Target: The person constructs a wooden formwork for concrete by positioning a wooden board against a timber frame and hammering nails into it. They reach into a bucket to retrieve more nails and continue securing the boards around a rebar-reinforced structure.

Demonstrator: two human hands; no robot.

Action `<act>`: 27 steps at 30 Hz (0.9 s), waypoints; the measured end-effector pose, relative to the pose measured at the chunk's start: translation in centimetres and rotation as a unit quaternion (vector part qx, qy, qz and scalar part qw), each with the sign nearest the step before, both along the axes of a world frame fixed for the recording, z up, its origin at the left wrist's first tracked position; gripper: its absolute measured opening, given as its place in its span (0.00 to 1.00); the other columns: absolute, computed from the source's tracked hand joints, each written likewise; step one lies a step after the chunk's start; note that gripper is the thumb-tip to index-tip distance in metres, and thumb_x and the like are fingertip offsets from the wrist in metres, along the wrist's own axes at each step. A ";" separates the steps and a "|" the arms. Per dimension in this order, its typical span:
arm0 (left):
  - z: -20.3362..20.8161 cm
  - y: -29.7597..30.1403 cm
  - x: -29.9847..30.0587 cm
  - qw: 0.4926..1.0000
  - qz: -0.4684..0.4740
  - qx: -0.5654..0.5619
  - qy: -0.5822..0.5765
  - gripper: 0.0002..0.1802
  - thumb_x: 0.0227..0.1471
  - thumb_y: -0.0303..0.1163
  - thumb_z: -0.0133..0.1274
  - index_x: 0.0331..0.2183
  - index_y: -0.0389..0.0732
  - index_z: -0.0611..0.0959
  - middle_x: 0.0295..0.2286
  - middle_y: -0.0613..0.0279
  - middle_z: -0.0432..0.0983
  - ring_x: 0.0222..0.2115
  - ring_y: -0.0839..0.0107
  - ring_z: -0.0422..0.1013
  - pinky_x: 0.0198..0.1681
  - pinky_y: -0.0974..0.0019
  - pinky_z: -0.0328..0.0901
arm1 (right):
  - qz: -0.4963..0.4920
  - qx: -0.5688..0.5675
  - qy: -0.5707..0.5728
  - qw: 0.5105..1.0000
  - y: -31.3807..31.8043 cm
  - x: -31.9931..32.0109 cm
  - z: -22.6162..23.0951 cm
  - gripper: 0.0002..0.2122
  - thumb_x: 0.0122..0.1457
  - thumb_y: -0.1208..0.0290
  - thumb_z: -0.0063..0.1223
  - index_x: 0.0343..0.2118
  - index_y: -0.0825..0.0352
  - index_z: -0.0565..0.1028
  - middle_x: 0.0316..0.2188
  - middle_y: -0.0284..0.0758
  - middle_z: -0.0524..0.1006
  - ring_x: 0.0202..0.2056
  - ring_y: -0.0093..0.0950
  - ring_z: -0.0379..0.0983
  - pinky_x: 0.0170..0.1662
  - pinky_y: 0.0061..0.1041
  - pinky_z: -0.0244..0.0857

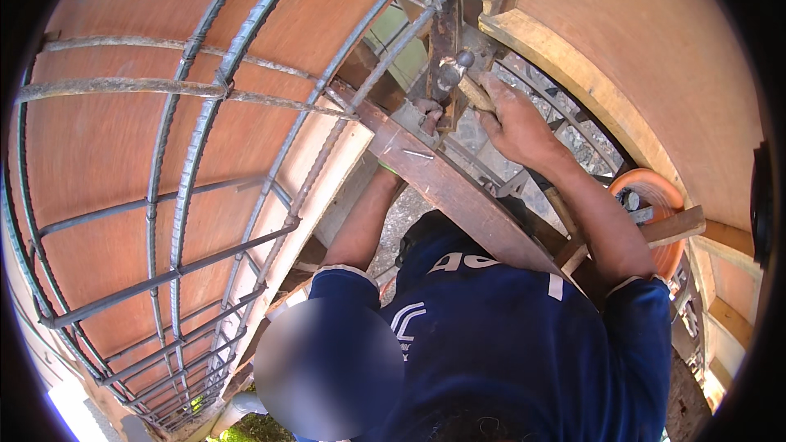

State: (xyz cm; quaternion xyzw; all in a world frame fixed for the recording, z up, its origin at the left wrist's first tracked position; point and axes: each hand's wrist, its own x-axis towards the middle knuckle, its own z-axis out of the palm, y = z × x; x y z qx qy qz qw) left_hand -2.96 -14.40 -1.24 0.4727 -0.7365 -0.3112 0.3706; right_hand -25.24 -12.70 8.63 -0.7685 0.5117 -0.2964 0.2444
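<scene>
My right hand (520, 119) is closed around the wooden handle of a hammer (475, 93). The hammer's metal head is beside an upright dark wooden post (444, 41). Lower, at the foot of that post, my left hand (422, 118) has its fingers curled in; a pale greyish covering shows on it. What those fingers hold, if anything, I cannot make out. Between my arms a reddish-brown wooden beam (463, 192) runs diagonally, and part of my left forearm passes beneath it. A nail (417, 154) lies on or sticks out of the beam's upper face.
On the left, a grid of ribbed steel bars (184, 155) stands before a plywood panel (106, 155). Another plywood panel (655, 49) with a timber edge rises at right. An orange bucket (673, 192) sits near my right elbow, a wood piece (675, 227) across it.
</scene>
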 end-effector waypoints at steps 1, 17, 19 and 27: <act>-0.2 0.0 -0.1 1.000 -0.002 0.001 0.004 0.11 0.62 0.35 0.50 0.36 0.37 0.80 0.26 0.59 0.75 0.28 0.68 0.72 0.35 0.62 0.67 | 0.000 -0.021 0.002 1.000 0.0 -0.1 0.8 0.23 0.57 0.79 0.49 0.57 0.72 0.64 0.47 0.57 0.72 0.48 0.55 0.70 0.52 0.45 0.65; -1.0 0.1 -0.1 0.998 0.002 -0.062 -0.024 0.11 0.62 0.34 0.50 0.38 0.37 0.80 0.32 0.55 0.75 0.34 0.60 0.72 0.40 0.59 0.66 | -0.026 -0.063 -0.027 0.997 -0.2 -0.4 3.2 0.26 0.57 0.82 0.50 0.61 0.64 0.67 0.43 0.50 0.74 0.39 0.49 0.75 0.44 0.39 0.70; -0.3 0.4 -0.3 0.998 0.012 -0.056 -0.002 0.11 0.61 0.35 0.50 0.36 0.37 0.80 0.31 0.52 0.77 0.32 0.54 0.73 0.39 0.56 0.67 | -0.053 -0.116 -0.086 0.988 -0.6 -0.2 5.6 0.26 0.56 0.83 0.49 0.60 0.65 0.67 0.43 0.50 0.75 0.41 0.49 0.75 0.46 0.39 0.70; 0.0 0.4 -0.6 0.999 0.017 -0.028 -0.007 0.12 0.61 0.36 0.49 0.36 0.38 0.81 0.30 0.52 0.77 0.32 0.53 0.74 0.38 0.55 0.67 | 0.035 0.092 0.024 0.995 0.9 -0.5 2.3 0.32 0.53 0.81 0.50 0.64 0.67 0.60 0.53 0.56 0.70 0.52 0.52 0.71 0.57 0.36 0.63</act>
